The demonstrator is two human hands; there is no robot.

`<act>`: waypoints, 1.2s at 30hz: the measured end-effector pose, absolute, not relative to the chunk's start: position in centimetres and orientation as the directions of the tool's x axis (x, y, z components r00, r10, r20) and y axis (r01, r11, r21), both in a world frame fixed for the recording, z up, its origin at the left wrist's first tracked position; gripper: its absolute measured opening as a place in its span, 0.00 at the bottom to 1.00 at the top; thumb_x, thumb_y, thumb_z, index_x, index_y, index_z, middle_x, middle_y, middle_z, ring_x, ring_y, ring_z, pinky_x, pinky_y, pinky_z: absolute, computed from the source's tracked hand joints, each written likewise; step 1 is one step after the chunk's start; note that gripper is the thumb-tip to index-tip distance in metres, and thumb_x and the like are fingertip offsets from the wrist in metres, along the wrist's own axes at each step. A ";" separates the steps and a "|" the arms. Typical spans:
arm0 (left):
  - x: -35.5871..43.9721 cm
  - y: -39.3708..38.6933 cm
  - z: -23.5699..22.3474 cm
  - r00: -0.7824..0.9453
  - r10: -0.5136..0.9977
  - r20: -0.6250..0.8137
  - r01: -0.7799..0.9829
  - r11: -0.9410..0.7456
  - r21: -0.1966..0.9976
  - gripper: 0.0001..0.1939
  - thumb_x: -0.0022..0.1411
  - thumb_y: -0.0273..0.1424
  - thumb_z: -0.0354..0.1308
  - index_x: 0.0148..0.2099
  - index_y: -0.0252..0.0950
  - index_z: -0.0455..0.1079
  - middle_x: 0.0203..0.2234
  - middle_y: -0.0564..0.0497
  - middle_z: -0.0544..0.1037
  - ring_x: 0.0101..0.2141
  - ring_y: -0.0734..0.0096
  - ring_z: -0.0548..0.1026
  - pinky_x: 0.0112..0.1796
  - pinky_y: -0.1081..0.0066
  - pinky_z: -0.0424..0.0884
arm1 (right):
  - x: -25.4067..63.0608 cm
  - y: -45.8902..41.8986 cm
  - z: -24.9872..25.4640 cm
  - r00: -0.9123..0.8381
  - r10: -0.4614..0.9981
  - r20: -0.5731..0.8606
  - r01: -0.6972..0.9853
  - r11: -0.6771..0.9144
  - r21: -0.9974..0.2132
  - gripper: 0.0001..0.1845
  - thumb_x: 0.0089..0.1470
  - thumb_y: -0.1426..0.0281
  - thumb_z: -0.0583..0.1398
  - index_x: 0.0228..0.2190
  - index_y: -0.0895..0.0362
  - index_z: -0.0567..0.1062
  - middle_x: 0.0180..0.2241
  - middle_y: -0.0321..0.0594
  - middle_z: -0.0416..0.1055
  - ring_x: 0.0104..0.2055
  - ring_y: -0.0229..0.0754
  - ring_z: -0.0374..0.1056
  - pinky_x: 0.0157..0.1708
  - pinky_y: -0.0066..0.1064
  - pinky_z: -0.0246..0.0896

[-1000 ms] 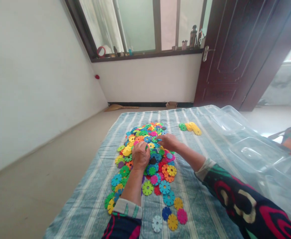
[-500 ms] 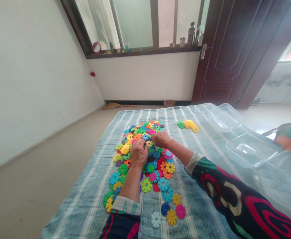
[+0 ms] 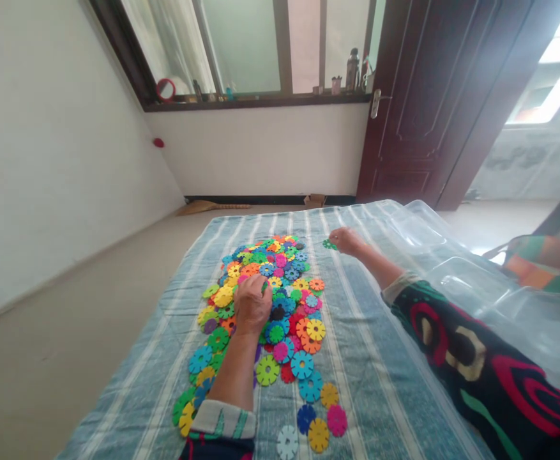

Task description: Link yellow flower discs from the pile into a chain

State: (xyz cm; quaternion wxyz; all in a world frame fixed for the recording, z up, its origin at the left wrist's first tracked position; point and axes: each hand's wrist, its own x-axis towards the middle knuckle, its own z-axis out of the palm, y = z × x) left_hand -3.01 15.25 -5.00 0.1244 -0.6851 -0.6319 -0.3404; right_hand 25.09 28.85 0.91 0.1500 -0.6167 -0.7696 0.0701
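Observation:
Many notched plastic discs in mixed colours lie in a long heap on a striped cloth (image 3: 356, 332). My left hand (image 3: 253, 303) is over the heap with its fingers curled, and a bit of a green notched disc (image 3: 264, 287) shows at its fingertips. To the right of the heap, my right hand (image 3: 347, 241) is low over the cloth, fingers closed. Another green disc (image 3: 328, 244) shows at its left side. Whatever is inside the right fingers is hidden. Nearest me lie a pale blue disc (image 3: 287, 442) and a pink disc (image 3: 337, 420).
Clear plastic containers (image 3: 466, 287) stand along the cloth's right side. Beyond the far edge are a wall, a window sill with small items, and a dark red door (image 3: 418, 115). A broom (image 3: 203, 206) lies on the floor.
My right hand has moved right from the heap to the small group of green and yellow discs, covering the yellow ones. The left hand stays over the heap. The view has shifted slightly.

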 end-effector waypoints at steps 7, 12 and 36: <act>-3.1 15.2 -4.9 -0.029 0.777 0.628 0.952 -0.170 0.254 0.10 0.59 0.31 0.51 0.37 0.37 0.73 0.39 0.44 0.79 0.42 0.57 0.75 0.47 0.59 0.68 | 27.9 30.0 0.9 -0.208 0.975 0.078 0.958 0.219 -0.183 0.13 0.57 0.70 0.55 0.32 0.55 0.80 0.34 0.44 0.77 0.37 0.42 0.71 0.30 0.26 0.53; -3.4 15.3 -5.2 -0.019 0.779 0.627 0.957 -0.168 0.238 0.10 0.60 0.31 0.51 0.38 0.37 0.73 0.40 0.44 0.79 0.42 0.57 0.75 0.47 0.59 0.69 | 27.7 30.4 0.3 -0.203 0.977 0.071 0.966 0.212 -0.149 0.14 0.58 0.69 0.54 0.33 0.55 0.81 0.36 0.45 0.77 0.38 0.43 0.72 0.32 0.26 0.55; -3.5 15.6 -5.7 -0.051 0.782 0.621 0.944 -0.165 0.284 0.12 0.59 0.31 0.50 0.41 0.37 0.74 0.43 0.43 0.79 0.45 0.56 0.74 0.49 0.57 0.69 | 16.5 20.1 -1.2 -0.476 0.853 0.215 0.792 0.522 -0.317 0.14 0.59 0.66 0.54 0.34 0.51 0.80 0.37 0.40 0.77 0.40 0.43 0.71 0.36 0.29 0.56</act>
